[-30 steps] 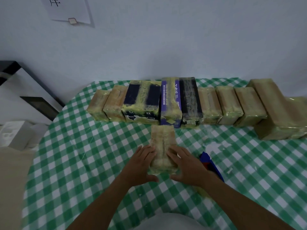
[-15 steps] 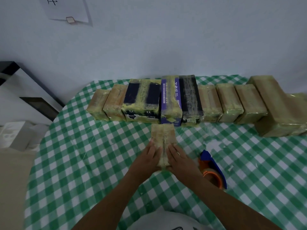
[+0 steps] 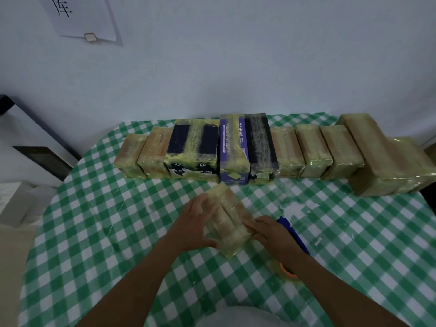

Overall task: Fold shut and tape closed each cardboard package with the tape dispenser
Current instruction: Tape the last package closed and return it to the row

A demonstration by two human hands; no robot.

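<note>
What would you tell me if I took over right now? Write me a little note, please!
Left hand: grips the box by its left side.
Right hand: fingers flat against the box's right side.
Box: in front of you on the table, turned askew, flaps shut.
Dispenser: on the table, just beyond the right wrist.
Done: a row of taped boxes along the back edge.
Left: I cannot tell if this box's seam is sealed; check, tape if needed.

Green checked tablecloth [image 3: 94, 232]; paper sheet [image 3: 81, 17] on wall.
</note>
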